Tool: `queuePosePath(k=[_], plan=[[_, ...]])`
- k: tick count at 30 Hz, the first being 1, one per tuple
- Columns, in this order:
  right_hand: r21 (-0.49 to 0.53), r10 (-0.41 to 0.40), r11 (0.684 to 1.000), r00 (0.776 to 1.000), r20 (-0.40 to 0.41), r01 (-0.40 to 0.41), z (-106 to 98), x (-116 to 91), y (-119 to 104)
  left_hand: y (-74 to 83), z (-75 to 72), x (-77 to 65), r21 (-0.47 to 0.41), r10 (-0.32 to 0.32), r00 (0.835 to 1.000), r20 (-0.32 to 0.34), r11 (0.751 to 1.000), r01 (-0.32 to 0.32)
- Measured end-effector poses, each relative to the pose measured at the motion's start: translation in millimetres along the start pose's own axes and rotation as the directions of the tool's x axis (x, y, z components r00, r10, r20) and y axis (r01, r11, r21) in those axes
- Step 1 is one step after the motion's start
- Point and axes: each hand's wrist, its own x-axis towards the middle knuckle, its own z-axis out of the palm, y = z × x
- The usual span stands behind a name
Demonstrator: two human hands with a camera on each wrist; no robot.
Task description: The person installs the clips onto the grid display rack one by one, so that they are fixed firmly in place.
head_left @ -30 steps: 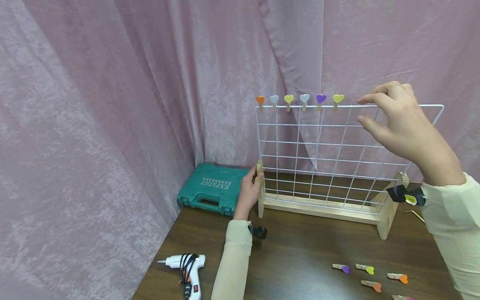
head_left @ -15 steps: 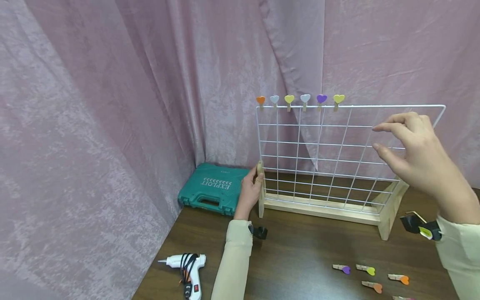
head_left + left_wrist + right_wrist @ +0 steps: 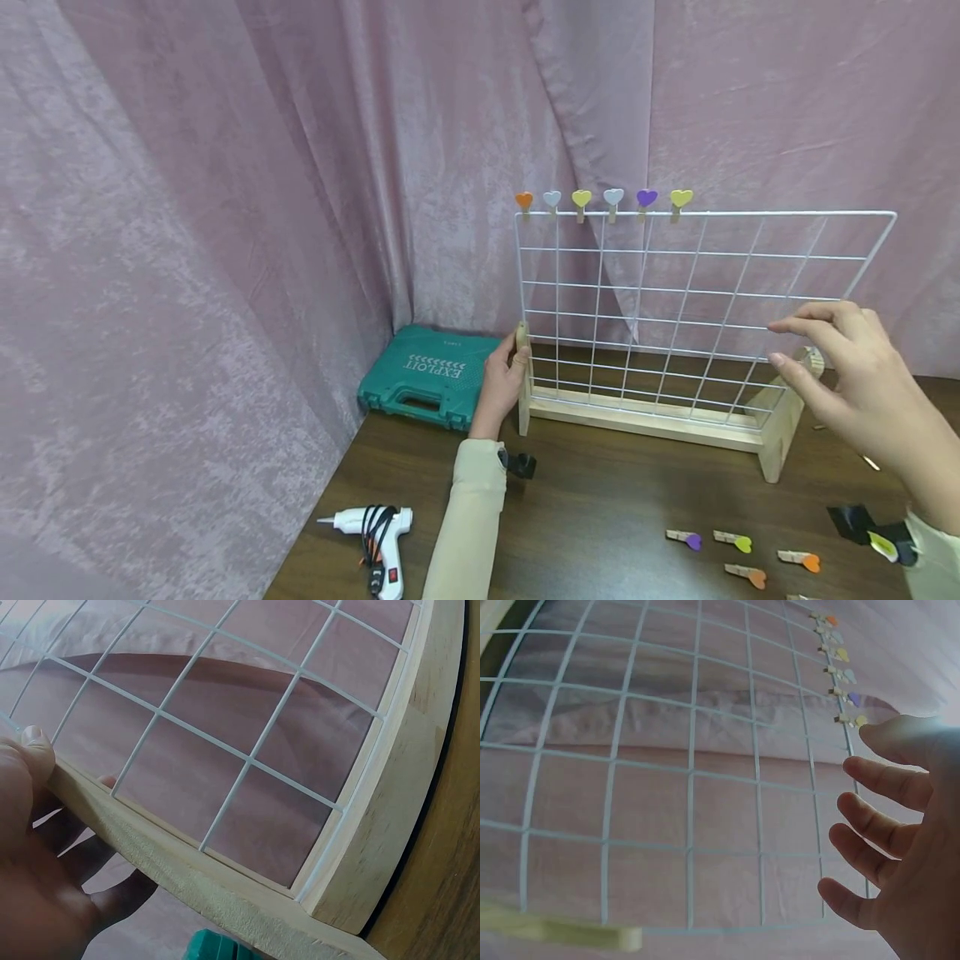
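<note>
White grid | long axis sideways | left fingers grip stand | right fingers parted, empty

I read the grid as smooth, white-coated metal wire and its stand as pale, matt, grained wood. On my feed the tabletop is dark wood-grain with a soft sheen, the curtain velvety cloth, the case matt plastic.

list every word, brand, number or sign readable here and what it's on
"EXPLOIT": on the green case, with a row of chevrons
Small mark near the case's far edge: too small to read
Red switch on the white glue gun: any marking too small to read
Yellow-green tag on the black wrist mount: any print too small to read
</note>
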Motion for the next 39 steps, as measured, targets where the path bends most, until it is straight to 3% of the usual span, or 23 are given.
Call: queuePosePath(k=[4,13,22,27,31,39], plan=[[0.023,-0.007,1.0,1.0,-0.028,0.007,0,-16,2,-0.1,0.2,-0.4,0.018,-0.002,1.0,-0.007,1.0,0.002],[-0.002,0.203,0.979,0.979,0.032,-0.203,-5,-61,3,0.1,-0.1,-1.1,0.02,-0.007,1.0,-0.014,1.0,0.007],[-0.023,0.25,0.968,0.959,0.132,-0.25,4,-95,18,-1.2,-0.5,0.1,-0.011,-0.012,1.0,-0.005,1.0,0.012],[-0.055,0.3,0.953,0.911,0.282,-0.296,7,-118,24,0.4,0.0,-1.9,0.009,-0.005,1.0,-0.004,1.0,0.005],[-0.083,0.331,0.943,0.873,0.359,-0.324,10,-133,28,0.4,0.4,-2.2,0.032,-0.01,1.0,-0.007,0.999,0.01],[-0.129,0.288,0.958,0.853,0.435,-0.258,22,-152,38,-1.3,-0.5,-0.3,0.013,0.003,1.0,-0.013,1.0,-0.003]])
